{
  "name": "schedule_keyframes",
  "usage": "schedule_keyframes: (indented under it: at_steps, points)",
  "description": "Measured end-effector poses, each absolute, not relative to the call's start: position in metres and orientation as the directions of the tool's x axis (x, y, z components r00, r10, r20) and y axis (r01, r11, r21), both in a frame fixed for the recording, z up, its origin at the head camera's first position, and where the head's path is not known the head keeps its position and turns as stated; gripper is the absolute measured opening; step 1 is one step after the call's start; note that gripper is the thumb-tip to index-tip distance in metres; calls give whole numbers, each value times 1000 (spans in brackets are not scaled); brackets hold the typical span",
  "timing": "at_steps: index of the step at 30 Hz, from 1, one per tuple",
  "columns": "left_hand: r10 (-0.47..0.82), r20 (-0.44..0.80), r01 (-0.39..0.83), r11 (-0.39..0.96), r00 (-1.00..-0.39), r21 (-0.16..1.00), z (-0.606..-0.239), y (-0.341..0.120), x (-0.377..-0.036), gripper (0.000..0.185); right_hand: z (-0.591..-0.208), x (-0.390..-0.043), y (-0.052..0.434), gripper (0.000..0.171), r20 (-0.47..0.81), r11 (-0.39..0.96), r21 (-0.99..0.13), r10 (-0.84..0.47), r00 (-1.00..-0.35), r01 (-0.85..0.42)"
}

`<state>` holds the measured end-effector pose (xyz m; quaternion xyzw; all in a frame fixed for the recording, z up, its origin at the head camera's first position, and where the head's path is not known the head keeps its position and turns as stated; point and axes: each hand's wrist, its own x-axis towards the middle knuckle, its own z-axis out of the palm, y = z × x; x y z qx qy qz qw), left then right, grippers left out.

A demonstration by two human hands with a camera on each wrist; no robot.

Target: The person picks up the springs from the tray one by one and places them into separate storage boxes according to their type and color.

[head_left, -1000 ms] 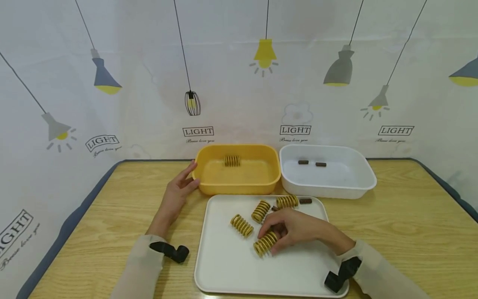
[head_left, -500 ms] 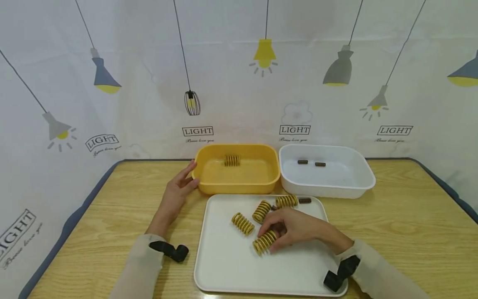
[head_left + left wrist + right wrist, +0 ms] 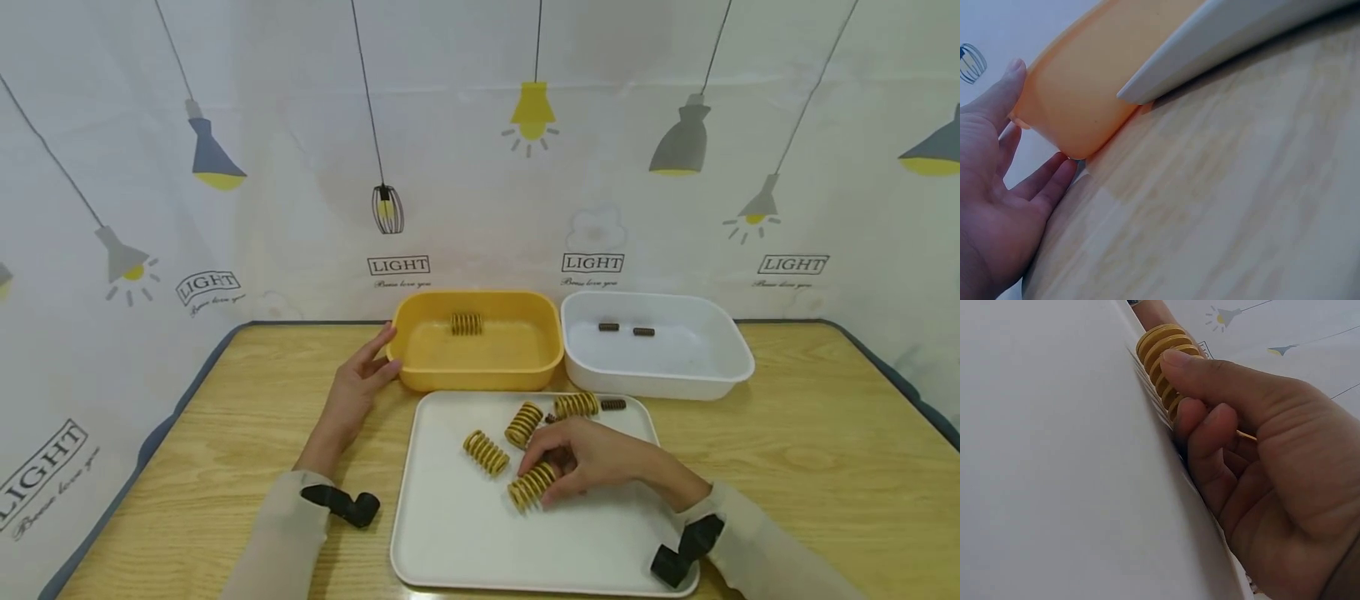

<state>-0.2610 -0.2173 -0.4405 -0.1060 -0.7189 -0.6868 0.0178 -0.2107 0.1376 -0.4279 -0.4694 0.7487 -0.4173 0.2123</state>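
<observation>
Ribbed yellow coil spring in right hand

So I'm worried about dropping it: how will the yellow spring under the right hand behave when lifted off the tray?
The yellow spring is a short coil lying on its side on the smooth white tray, so it would probably roll if released. Its thick coils look stiff, unlikely to flop. The right hand curls round one end only, so the free end may swing.

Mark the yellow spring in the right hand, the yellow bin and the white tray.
yellow spring [image 3: 529,487], head view, on its coils left of the fingers.
yellow bin [image 3: 480,379], head view, on its near outer wall.
white tray [image 3: 465,533], head view, on its bare floor near the front.
</observation>
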Motion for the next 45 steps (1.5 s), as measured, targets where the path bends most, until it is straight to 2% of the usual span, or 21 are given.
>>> schedule_keyframes:
  at_steps: [9, 18, 32, 45]
  points:
    - [122, 204, 211, 46, -971, 976, -448, -215, -266, 56, -424, -209, 142, 31, 88, 226, -809, -866, -492, -543]
    - [116, 185, 191, 45, -976, 981, -446, -215, -263, 55, -418, -209, 142, 32, 114, 199, -821, -861, -496, -535]
    - [122, 200, 207, 52, -972, 977, -447, -216, -264, 57, -400, -213, 150, 34, 94, 257, -825, -816, -570, -503]
    - [119, 181, 190, 64, -976, 980, -445, -218, -264, 57, -376, -222, 149, 33, 95, 262, -832, -801, -591, -488]
